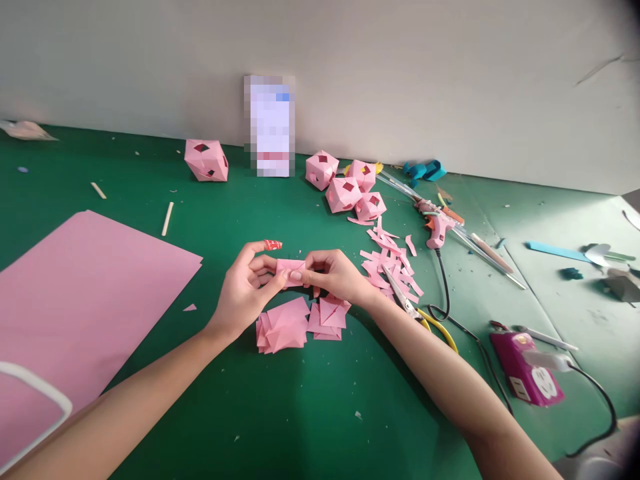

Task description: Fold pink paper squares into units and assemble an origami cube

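Between my two hands is a small folded piece of pink paper [291,268], held up over the green table. My left hand [245,283] pinches its left side, with the thumb on the front; a red wrap covers the tip of one finger. On the right edge, my right hand [333,275] grips it with the thumb pressed against the face. Just below lie two small piles of folded pink paper, a left pile [285,327] and a right pile [330,317] showing triangular flaps.
Pink sheets [95,287] cover the left side. Several pink paper polyhedra [344,195] stand at the back, one polyhedron [206,161] apart. Right are paper scraps [387,260], scissors [407,305], a corded glue gun [439,227] and a purple power strip [525,367]. A blurred upright panel [270,127] leans on the wall.
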`<state>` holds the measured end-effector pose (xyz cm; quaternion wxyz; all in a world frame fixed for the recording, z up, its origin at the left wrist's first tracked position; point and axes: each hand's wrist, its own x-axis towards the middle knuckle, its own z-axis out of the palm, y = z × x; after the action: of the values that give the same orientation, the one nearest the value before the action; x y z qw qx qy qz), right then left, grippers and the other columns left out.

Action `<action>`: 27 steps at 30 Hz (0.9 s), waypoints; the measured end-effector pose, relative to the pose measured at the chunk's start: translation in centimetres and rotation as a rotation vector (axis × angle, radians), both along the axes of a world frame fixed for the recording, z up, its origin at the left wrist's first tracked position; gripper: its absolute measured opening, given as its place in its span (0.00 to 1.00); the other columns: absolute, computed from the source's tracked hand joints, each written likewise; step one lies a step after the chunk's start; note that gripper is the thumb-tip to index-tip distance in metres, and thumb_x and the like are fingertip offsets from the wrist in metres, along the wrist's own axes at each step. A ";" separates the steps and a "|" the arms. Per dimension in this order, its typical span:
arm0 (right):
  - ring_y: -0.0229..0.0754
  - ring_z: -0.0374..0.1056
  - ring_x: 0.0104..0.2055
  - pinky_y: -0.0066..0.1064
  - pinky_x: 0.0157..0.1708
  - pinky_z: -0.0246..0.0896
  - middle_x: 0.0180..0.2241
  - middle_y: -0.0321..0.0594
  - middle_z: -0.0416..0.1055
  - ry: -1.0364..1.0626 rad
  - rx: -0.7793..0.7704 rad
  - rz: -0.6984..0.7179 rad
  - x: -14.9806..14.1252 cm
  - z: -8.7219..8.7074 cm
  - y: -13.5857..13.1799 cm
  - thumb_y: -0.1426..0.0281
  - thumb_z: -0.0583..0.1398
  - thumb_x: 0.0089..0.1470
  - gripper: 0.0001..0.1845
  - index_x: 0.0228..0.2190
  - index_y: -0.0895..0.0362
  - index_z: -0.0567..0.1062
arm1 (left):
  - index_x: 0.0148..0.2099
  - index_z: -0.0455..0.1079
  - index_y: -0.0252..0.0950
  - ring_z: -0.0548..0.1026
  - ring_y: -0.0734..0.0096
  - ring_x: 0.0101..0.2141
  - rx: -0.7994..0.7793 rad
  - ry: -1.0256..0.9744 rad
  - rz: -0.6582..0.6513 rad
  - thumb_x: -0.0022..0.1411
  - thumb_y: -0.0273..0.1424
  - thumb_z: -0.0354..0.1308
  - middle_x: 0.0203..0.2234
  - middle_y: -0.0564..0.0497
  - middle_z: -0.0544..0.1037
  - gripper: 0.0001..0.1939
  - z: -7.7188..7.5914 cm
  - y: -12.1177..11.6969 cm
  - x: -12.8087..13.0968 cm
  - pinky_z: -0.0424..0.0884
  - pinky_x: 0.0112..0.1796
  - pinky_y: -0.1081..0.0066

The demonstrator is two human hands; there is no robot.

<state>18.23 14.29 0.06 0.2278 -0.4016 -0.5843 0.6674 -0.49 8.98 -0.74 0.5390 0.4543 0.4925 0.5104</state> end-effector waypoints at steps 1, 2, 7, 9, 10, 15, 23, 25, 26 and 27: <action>0.31 0.64 0.20 0.23 0.19 0.61 0.21 0.31 0.68 -0.008 0.008 -0.002 0.0 -0.1 0.0 0.50 0.71 0.44 0.26 0.24 0.58 0.71 | 0.52 0.65 0.37 0.82 0.68 0.35 -0.001 -0.003 -0.007 0.57 0.34 0.68 0.30 0.53 0.79 0.23 0.0 0.0 0.0 0.82 0.38 0.69; 0.31 0.64 0.20 0.23 0.19 0.61 0.21 0.30 0.67 -0.013 0.014 -0.003 0.0 -0.1 0.0 0.49 0.71 0.43 0.26 0.24 0.58 0.71 | 0.52 0.65 0.36 0.82 0.67 0.35 -0.002 -0.006 -0.013 0.57 0.34 0.68 0.31 0.53 0.79 0.23 0.0 0.0 0.0 0.82 0.38 0.69; 0.30 0.63 0.20 0.23 0.19 0.60 0.21 0.31 0.68 0.000 0.016 0.001 0.1 -0.2 0.0 0.49 0.71 0.43 0.26 0.24 0.59 0.72 | 0.52 0.65 0.37 0.82 0.64 0.37 -0.027 -0.018 -0.023 0.56 0.35 0.69 0.32 0.51 0.80 0.25 -0.1 0.0 -0.1 0.82 0.40 0.65; 0.30 0.63 0.20 0.22 0.19 0.61 0.21 0.31 0.68 0.007 0.014 0.006 0.1 -0.1 0.0 0.50 0.71 0.43 0.25 0.24 0.59 0.72 | 0.53 0.65 0.36 0.82 0.64 0.37 -0.036 -0.001 -0.021 0.54 0.35 0.70 0.32 0.51 0.80 0.26 -0.2 0.0 -0.1 0.82 0.41 0.64; 0.30 0.63 0.20 0.22 0.19 0.61 0.22 0.31 0.68 0.011 0.012 0.006 0.1 -0.1 0.0 0.51 0.72 0.43 0.25 0.25 0.59 0.73 | 0.52 0.65 0.36 0.82 0.64 0.37 -0.036 0.011 -0.016 0.54 0.35 0.70 0.32 0.51 0.80 0.27 -0.2 0.0 -0.1 0.82 0.41 0.65; 0.30 0.64 0.21 0.22 0.19 0.64 0.24 0.31 0.70 0.054 0.026 -0.037 0.0 0.1 -0.1 0.54 0.70 0.48 0.21 0.32 0.58 0.75 | 0.52 0.65 0.38 0.81 0.67 0.36 -0.005 0.073 0.014 0.56 0.33 0.68 0.32 0.52 0.79 0.24 -0.4 0.0 -0.2 0.80 0.40 0.68; 0.32 0.65 0.21 0.23 0.20 0.65 0.23 0.34 0.71 0.030 0.024 -0.048 0.2 0.3 -0.2 0.55 0.68 0.52 0.19 0.31 0.59 0.75 | 0.52 0.65 0.37 0.82 0.65 0.35 -0.012 0.120 0.020 0.55 0.33 0.68 0.32 0.51 0.80 0.23 -0.2 -0.1 0.0 0.80 0.41 0.65; 0.32 0.66 0.22 0.23 0.20 0.65 0.24 0.35 0.71 0.023 0.013 -0.055 0.2 0.4 -0.2 0.54 0.68 0.52 0.20 0.30 0.59 0.76 | 0.51 0.65 0.37 0.82 0.65 0.35 -0.022 0.106 0.021 0.55 0.33 0.68 0.31 0.52 0.80 0.23 -0.1 -0.1 0.0 0.80 0.40 0.65; 0.32 0.66 0.22 0.23 0.21 0.66 0.24 0.35 0.71 0.027 0.004 -0.059 0.1 0.5 -0.2 0.53 0.67 0.52 0.21 0.29 0.59 0.76 | 0.51 0.65 0.37 0.82 0.65 0.35 -0.025 0.102 0.023 0.55 0.32 0.68 0.31 0.52 0.80 0.23 -0.1 -0.1 0.1 0.80 0.40 0.66; 0.32 0.66 0.23 0.23 0.21 0.66 0.24 0.36 0.71 0.038 -0.009 -0.065 0.1 0.5 -0.1 0.51 0.65 0.53 0.23 0.28 0.59 0.76 | 0.51 0.66 0.37 0.82 0.66 0.35 -0.028 0.101 0.026 0.54 0.32 0.68 0.31 0.52 0.80 0.24 -0.1 -0.1 0.1 0.80 0.40 0.66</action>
<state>18.33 14.14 0.53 0.2586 -0.4086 -0.5634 0.6699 -0.43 8.92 -0.80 0.5132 0.4652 0.5321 0.4869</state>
